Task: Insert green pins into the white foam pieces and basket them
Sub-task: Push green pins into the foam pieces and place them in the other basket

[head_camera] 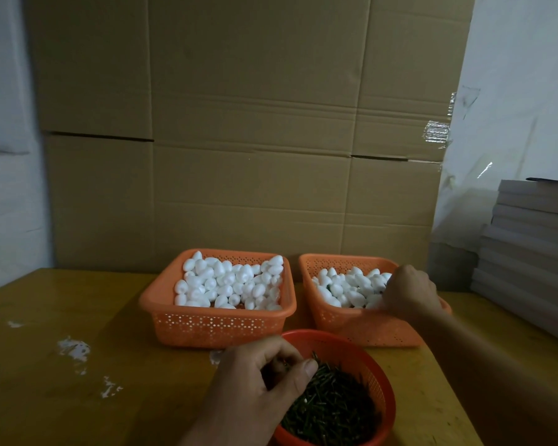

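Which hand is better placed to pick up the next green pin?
Probably the left hand: it is already over the round basket, fingers curled among the green pins. The right hand is at the right foam basket.

Two orange perforated baskets are sitting side by side at the back of the yellow table. The left basket [218,320] is lying square to the table edge and brimming with white egg-shaped foam pieces [231,284] — heaped almost to the rim. The right basket [355,326] is sitting turned slightly and holding a lower pile of foam pieces [345,288]; dark specks are showing among a few of them — too small to identify. Nearer, just in front of the gap between the two, a round red basket [361,355] is holding a dense tangle of thin dark green pins [332,407], lying crisscrossed in every direction and filling most of the bowl.
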Demonstrator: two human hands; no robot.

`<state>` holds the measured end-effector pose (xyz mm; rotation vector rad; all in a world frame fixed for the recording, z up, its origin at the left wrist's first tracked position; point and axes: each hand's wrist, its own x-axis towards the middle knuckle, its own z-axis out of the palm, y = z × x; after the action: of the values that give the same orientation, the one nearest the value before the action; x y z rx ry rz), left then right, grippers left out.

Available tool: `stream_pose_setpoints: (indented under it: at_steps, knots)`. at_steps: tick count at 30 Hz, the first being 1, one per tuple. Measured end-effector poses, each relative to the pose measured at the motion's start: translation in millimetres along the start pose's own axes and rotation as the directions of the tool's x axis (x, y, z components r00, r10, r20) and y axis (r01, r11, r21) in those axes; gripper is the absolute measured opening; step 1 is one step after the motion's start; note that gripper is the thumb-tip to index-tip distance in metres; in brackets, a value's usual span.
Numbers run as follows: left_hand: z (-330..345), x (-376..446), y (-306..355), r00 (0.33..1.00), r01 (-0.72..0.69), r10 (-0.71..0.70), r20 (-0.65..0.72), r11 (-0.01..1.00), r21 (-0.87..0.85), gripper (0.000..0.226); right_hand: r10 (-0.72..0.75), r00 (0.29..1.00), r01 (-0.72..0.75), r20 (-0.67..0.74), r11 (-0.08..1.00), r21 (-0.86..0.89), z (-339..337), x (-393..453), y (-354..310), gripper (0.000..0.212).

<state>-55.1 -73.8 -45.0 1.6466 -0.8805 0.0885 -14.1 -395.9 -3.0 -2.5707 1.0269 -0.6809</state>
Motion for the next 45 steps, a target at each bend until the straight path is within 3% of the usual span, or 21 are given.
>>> stream_pose_setpoints:
  at_steps: [4,11,14,17,21,26,29,34,36,38,41,45]
  knots:
    - [1,-1,1,1.0,-0.007,0.007,0.027,1.0,-0.006,0.036,0.008,0.997,-0.001,-0.08,0.996,0.093,-8,-11,-1,0.016]
    - [0,-2,1,1.0,-0.022,0.022,0.005,0.997,0.069,0.031,-0.142,0.954,0.237,-0.264,0.896,0.375,-26,-80,-15,0.033]
    - [-3,0,0,0.999,-0.01,0.014,-0.03,0.991,0.136,0.013,-0.166,0.959,0.266,-0.23,0.806,0.529,-35,-114,-21,0.037]
    - [-9,4,-1,0.997,0.027,-0.011,-0.08,0.98,0.2,0.007,-0.266,0.955,0.29,-0.13,0.749,0.596,-36,-146,-25,0.041]
    - [-24,28,-7,0.984,0.094,-0.044,-0.17,0.949,0.3,0.014,-0.403,0.915,0.322,0.035,0.777,0.541,-27,-166,-28,0.04]
    - [-46,93,-24,0.962,0.233,-0.107,-0.25,0.798,0.556,0.007,-0.445,0.895,0.401,-0.034,0.767,0.501,-18,-176,-34,0.032]
    - [-50,132,-35,0.956,0.291,-0.188,-0.224,0.678,0.675,0.016,-0.444,0.893,0.417,-0.08,0.745,0.52,-15,-179,-34,0.029]
    - [-42,168,-47,0.966,0.196,-0.259,-0.009,0.708,0.679,0.019,-0.466,0.873,0.466,-0.142,0.713,0.524,-8,-180,-30,0.03]
    - [-39,176,-53,0.933,0.247,-0.359,0.019,0.681,0.689,0.023,-0.481,0.863,0.487,-0.153,0.712,0.506,-6,-180,-30,0.03]
    - [-36,183,-58,0.893,0.278,-0.448,0.038,0.615,0.738,0.029,-0.498,0.853,0.507,-0.158,0.717,0.479,-7,-180,-29,0.03]
    - [-29,187,-62,0.892,0.186,-0.441,0.094,0.55,0.814,0.038,-0.519,0.839,0.532,-0.165,0.716,0.452,-7,-179,-29,0.029]
    - [-23,189,-67,0.852,0.206,-0.523,0.033,0.393,0.896,0.027,-0.518,0.84,0.529,-0.159,0.717,0.455,-6,-179,-28,0.028]
